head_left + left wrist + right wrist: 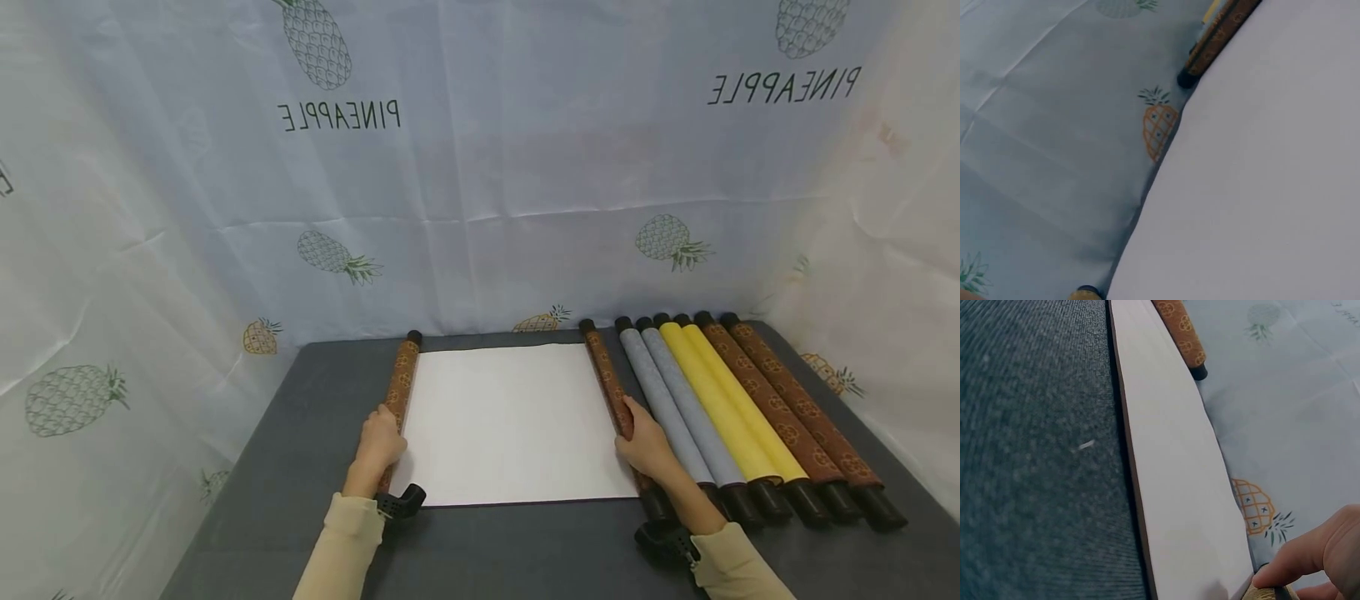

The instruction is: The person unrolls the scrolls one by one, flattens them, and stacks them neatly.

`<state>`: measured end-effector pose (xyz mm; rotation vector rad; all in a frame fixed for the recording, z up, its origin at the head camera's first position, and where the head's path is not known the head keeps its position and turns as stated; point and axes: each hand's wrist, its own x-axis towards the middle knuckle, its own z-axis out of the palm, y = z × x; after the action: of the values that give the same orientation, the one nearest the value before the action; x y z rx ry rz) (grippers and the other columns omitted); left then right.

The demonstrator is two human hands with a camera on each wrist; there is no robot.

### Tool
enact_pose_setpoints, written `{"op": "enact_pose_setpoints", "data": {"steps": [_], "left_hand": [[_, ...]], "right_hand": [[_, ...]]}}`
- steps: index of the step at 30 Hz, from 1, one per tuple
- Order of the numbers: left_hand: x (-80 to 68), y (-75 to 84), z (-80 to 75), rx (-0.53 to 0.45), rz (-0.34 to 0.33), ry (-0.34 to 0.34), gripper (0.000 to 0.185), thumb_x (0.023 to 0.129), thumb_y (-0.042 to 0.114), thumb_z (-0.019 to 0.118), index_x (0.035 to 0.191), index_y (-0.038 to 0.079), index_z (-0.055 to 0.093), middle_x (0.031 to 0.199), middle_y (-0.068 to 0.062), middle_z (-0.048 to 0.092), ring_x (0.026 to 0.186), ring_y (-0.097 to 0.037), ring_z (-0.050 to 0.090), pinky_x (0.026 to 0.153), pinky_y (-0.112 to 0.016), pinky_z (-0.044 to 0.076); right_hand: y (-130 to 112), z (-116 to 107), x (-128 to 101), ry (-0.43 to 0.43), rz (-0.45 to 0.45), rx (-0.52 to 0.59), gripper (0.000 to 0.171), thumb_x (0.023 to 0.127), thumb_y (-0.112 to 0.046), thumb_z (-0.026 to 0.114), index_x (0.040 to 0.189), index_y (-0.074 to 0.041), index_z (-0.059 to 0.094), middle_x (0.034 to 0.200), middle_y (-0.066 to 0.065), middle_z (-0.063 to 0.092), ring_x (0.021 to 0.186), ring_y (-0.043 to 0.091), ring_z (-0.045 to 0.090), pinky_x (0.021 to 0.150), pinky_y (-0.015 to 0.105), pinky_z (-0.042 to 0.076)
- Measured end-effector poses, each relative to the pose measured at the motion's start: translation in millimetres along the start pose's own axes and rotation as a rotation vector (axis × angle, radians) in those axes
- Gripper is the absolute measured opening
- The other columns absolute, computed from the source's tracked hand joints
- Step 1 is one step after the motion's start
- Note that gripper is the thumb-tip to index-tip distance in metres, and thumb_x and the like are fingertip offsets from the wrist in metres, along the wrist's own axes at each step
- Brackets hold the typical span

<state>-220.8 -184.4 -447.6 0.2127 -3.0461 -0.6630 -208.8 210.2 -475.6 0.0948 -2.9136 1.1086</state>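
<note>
A hanging scroll lies partly unrolled on the dark table, its blank white sheet (510, 425) stretched between two brown patterned rolls with black end knobs. My left hand (380, 439) grips the left roll (403, 367) around its middle. On the other side, my right hand (645, 442) holds the right roll (602, 358) a little below its middle. Thumb and fingers of the right hand (1316, 550) show on that roll at the lower corner of the right wrist view. The left wrist view shows mostly sheet (1260, 175), with almost all of the left hand out of frame.
Several rolled scrolls lie side by side at the right: grey (667, 400), yellow (731, 408) and brown (806, 408), close to my right forearm. A pineapple-print curtain (480, 167) rises behind the dark table (300, 467) and along both sides.
</note>
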Motion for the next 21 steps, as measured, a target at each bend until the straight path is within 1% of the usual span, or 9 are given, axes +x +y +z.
{"op": "enact_pose_setpoints", "data": {"steps": [3,9,14,16,18,20,21], "left_hand": [[0.2,-0.6,-1.6,0.004,-0.003,-0.011,0.054,0.077,-0.005,0.061,0.122,-0.027,0.04,0.108,-0.04,0.055,0.104,-0.053,0.056,0.09,-0.057,0.049],[0.6,-2.2,-4.0,0.008,-0.012,-0.019,0.057,0.076,-0.005,0.06,0.123,-0.027,0.038,0.109,-0.041,0.054,0.105,-0.054,0.056,0.091,-0.057,0.049],[2.5,-5.2,-4.5,0.003,-0.007,-0.018,0.057,0.076,-0.005,0.06,0.123,-0.028,0.038,0.109,-0.041,0.054,0.105,-0.054,0.055,0.091,-0.057,0.048],[3.2,-6.1,-4.6,-0.002,-0.008,-0.023,0.06,0.076,-0.004,0.06,0.125,-0.028,0.036,0.111,-0.042,0.054,0.107,-0.055,0.055,0.092,-0.057,0.048],[3.6,-7.0,-4.9,-0.008,-0.014,-0.031,0.061,0.077,-0.004,0.06,0.128,-0.028,0.035,0.114,-0.042,0.053,0.108,-0.055,0.054,0.093,-0.057,0.048],[3.8,-7.6,-5.1,-0.015,-0.019,-0.038,0.062,0.078,-0.004,0.06,0.128,-0.028,0.034,0.116,-0.042,0.052,0.109,-0.055,0.054,0.093,-0.057,0.048],[3.8,-8.1,-5.2,-0.019,-0.021,-0.041,0.062,0.078,-0.004,0.061,0.129,-0.027,0.034,0.116,-0.042,0.052,0.109,-0.055,0.054,0.093,-0.057,0.048]], "right_hand": [[-0.3,-0.5,-0.5,0.004,-0.001,0.009,0.071,0.079,0.002,0.047,0.145,0.016,0.022,0.149,0.04,0.025,0.139,0.054,0.026,0.111,0.061,0.031],[0.0,0.1,-1.3,0.0,0.0,0.032,0.069,0.081,0.001,0.047,0.147,0.009,0.027,0.152,0.039,0.022,0.139,0.056,0.023,0.108,0.066,0.031],[1.7,1.6,-0.2,0.019,-0.017,0.038,0.069,0.08,0.001,0.05,0.145,0.011,0.029,0.15,0.04,0.022,0.137,0.057,0.025,0.104,0.066,0.035],[1.6,1.4,-0.1,0.026,-0.024,0.027,0.07,0.078,0.002,0.054,0.144,0.012,0.03,0.15,0.041,0.024,0.136,0.057,0.028,0.1,0.061,0.04],[0.9,0.7,-0.5,0.027,-0.031,0.018,0.072,0.077,0.003,0.056,0.144,0.012,0.03,0.149,0.04,0.025,0.133,0.056,0.034,0.093,0.055,0.045],[0.9,-0.1,-0.7,0.03,-0.039,0.003,0.073,0.075,0.004,0.057,0.143,0.012,0.031,0.149,0.041,0.026,0.129,0.055,0.041,0.085,0.048,0.046],[0.7,-0.6,-0.9,0.026,-0.041,0.002,0.073,0.075,0.005,0.057,0.143,0.013,0.03,0.149,0.041,0.025,0.123,0.053,0.045,0.08,0.045,0.047]]}}
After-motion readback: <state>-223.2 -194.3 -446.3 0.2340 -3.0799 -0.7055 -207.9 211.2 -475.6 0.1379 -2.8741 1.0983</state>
